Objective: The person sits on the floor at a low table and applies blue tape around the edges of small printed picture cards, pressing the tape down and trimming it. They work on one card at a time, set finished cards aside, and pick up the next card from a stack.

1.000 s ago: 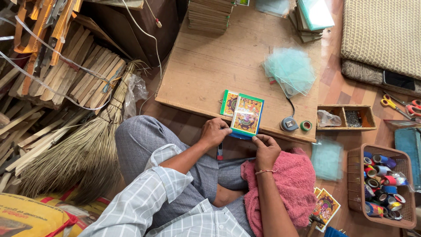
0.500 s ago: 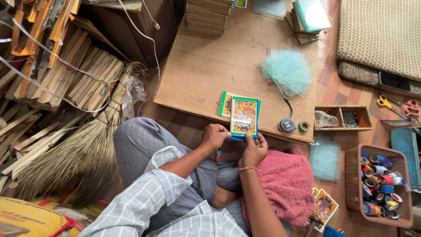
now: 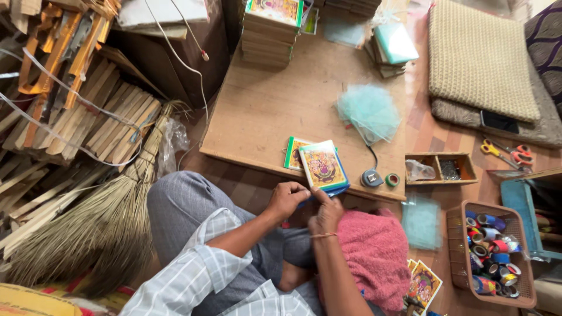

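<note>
Glossy, blue-edged and printed with a multicoloured picture, the small framed card (image 3: 323, 167) is lying at the near edge of the low wooden board (image 3: 257, 111), overlapping a green-bordered picture card (image 3: 291, 153). Both hands have been drawing in beneath its near edge since a second ago: the left hand (image 3: 287, 198) is closing on that edge, the right hand (image 3: 328, 212) is fingering it. The pink knitted cloth (image 3: 374, 251) is lying over the lap, just beside the right wrist.

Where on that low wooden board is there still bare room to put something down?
The widest bare patch of the wooden board lies left of centre, between the stack of framed pictures at the back and the picture both hands work on at the front edge. The right side is crowded: teal netting, tape rolls, another stack.
</note>
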### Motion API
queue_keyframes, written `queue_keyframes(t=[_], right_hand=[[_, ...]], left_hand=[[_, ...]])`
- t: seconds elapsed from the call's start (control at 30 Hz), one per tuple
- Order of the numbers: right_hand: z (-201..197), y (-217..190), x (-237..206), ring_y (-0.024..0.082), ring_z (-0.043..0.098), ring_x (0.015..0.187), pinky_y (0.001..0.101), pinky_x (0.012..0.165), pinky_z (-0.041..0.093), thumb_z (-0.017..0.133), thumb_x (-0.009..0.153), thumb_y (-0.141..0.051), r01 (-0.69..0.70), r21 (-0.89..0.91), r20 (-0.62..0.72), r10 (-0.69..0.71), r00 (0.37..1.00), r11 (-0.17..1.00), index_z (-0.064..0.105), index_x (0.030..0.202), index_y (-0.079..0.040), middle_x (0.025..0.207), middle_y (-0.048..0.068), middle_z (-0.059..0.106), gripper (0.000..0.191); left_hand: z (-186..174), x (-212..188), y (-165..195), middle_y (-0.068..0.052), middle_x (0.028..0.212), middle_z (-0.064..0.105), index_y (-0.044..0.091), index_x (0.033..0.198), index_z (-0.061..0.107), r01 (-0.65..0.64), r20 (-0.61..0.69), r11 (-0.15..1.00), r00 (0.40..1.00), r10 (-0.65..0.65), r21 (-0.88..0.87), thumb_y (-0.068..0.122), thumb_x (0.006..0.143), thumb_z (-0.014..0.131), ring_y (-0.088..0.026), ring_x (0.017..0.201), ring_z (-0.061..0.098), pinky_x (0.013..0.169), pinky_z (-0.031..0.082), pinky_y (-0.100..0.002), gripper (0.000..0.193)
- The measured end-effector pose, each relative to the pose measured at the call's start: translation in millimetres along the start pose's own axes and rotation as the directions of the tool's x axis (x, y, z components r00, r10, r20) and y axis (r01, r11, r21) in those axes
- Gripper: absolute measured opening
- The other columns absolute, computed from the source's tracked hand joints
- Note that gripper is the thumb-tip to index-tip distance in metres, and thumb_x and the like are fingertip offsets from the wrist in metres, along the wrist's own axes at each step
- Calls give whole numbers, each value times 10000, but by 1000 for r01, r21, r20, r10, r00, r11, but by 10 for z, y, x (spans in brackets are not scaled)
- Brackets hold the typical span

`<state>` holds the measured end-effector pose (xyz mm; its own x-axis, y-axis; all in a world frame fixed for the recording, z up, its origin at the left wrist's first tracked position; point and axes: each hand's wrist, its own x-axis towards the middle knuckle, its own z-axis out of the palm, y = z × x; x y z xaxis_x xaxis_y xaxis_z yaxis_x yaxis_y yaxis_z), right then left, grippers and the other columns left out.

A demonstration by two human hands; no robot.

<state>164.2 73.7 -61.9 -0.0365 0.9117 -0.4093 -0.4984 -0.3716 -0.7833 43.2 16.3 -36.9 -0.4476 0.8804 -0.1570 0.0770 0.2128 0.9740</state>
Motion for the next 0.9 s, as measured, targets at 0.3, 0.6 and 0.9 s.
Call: queue_keyframes(t=[0.3, 0.6, 0.9], right_hand=[[635, -2052, 2, 199, 663, 636, 352, 642, 538, 802, 673, -134, 652, -756, 642, -127, 756, 62, 787, 781, -51, 674, 97, 737, 138], [1130, -2073, 335, 347, 676, 650, 425, 886, 515, 796, 647, -197, 870, -372, 881, 174, 441, -323, 760, 708, -54, 662, 189, 689, 160], [972, -2048, 420, 106, 673, 645, 294, 624, 554, 845, 697, -141, 680, -730, 676, 223, 702, 69, 790, 872, -33, 713, 72, 745, 213]], left_hand=[[-411, 288, 1350, -163, 1240, 682, 38, 1189, 672, -586, -131, 734, 744, 656, 344, 224, 797, 805, -348, 1202, 629, 1039, 470, -441, 453], [-234, 607, 1512, -70, 1071, 741, 111, 1066, 728, -652, 205, 670, 753, 625, 355, 222, 719, 807, -272, 1094, 680, 1022, 419, -467, 373], [-159, 866, 1425, -66, 818, 767, 152, 820, 790, -416, 210, 826, 909, 361, 380, 246, 737, 799, -247, 828, 736, 849, 515, -404, 126]])
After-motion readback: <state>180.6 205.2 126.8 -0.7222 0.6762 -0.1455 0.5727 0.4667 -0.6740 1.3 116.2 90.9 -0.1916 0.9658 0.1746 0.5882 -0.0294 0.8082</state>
